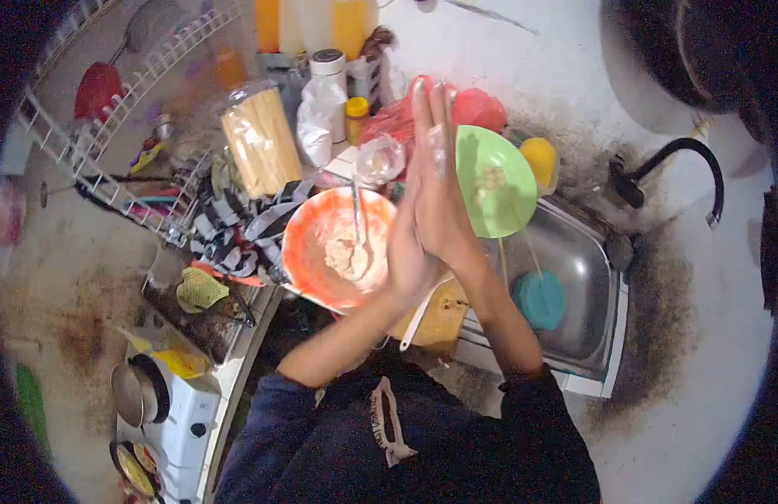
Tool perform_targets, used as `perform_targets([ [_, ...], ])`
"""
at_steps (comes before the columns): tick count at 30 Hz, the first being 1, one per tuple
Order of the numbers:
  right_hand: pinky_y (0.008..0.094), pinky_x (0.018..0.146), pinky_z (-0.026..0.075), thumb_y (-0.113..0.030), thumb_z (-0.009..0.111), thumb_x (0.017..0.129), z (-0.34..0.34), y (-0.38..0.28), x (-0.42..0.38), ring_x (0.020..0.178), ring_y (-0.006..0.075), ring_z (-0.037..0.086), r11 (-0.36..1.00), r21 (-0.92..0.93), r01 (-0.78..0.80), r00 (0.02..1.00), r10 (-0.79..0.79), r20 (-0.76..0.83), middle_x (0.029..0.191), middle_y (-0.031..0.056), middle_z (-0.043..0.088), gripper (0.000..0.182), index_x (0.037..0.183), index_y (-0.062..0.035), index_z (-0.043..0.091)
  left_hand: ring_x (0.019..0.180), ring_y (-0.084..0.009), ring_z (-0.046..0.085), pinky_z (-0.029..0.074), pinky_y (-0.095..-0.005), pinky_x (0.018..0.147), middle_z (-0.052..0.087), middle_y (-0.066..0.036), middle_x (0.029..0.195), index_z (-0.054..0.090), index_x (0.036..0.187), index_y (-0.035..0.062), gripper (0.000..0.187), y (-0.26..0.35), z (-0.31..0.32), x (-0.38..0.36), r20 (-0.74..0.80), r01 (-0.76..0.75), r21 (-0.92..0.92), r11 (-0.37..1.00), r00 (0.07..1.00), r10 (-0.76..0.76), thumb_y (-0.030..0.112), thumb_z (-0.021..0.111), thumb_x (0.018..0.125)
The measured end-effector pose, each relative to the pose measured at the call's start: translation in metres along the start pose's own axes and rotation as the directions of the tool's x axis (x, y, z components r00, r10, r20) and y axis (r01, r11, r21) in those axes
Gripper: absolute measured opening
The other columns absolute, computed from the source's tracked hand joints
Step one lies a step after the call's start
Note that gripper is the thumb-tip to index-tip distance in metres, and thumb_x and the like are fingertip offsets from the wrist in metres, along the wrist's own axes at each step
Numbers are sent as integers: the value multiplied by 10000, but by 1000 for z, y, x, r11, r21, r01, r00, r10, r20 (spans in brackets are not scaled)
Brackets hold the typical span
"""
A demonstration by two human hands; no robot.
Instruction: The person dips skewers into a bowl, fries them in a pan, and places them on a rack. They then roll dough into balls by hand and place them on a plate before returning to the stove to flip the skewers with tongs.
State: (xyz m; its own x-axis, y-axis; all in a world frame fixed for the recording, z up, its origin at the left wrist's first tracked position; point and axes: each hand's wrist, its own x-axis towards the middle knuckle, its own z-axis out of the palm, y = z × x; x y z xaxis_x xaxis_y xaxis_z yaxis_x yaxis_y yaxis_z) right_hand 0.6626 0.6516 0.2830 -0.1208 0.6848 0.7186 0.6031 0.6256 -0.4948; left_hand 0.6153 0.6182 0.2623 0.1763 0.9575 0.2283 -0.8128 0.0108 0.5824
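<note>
My left hand (409,256) and my right hand (444,210) are pressed palm to palm, fingers stretched out and pointing away from me. White residue shows on the fingers. Whether anything lies between the palms is hidden. Just left of them stands an orange and white bowl (297,252) holding a pale, thick mixture, with a spoon (357,220) resting in it. On the right, beside my fingers, a light green plate (518,189) carries a few small pale pieces.
A metal sink (584,323) with a teal round item (538,300) lies right, under a black faucet (687,144). A wooden board (444,319) is below my wrists. Bagged wooden sticks (261,143) stand behind the bowl. A gas stove (183,428) is lower left.
</note>
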Motion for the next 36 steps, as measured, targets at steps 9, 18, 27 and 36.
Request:
perform_targets([
  [9, 495, 1030, 49, -308, 228, 886, 114, -82, -114, 1278, 346, 180, 880, 462, 113, 877, -306, 370, 1362, 188, 242, 517, 1312, -18, 275, 1272, -224, 219, 167, -351, 1043, 206, -95, 1389, 177, 1346, 57, 498, 71, -129, -101, -367, -227, -42, 973, 909, 196, 314, 215, 921],
  [18, 405, 1016, 216, -357, 526, 812, 297, -63, -209, 1218, 404, 252, 920, 143, -365, 467, 48, 883, 1279, 314, 262, 715, 1299, 44, 190, 1209, -200, 340, 254, -322, 1005, 394, -107, 1277, 325, 1290, 60, 471, 31, -248, -293, -547, 242, 201, 949, 832, -96, 339, 309, 910],
  [27, 504, 984, 248, -607, 749, 400, 454, -81, -243, 1219, 413, 250, 858, -497, -127, 590, 468, 658, 1341, 266, 194, 1297, 1313, 52, 105, 1036, -153, 477, 343, -266, 899, 511, -53, 1161, 409, 1204, 17, 405, 69, -289, -428, -771, 94, 349, 932, 594, 229, 278, 409, 895],
  [36, 495, 968, 263, -390, 735, 603, 445, -71, -274, 1198, 362, 295, 944, -330, -17, 854, 185, 486, 1290, 230, 304, 935, 1268, 58, 255, 1065, -175, 483, 365, -288, 912, 517, -111, 1134, 406, 1186, -22, 395, 112, -301, -581, -858, 53, 429, 902, 336, 389, 247, 425, 898],
])
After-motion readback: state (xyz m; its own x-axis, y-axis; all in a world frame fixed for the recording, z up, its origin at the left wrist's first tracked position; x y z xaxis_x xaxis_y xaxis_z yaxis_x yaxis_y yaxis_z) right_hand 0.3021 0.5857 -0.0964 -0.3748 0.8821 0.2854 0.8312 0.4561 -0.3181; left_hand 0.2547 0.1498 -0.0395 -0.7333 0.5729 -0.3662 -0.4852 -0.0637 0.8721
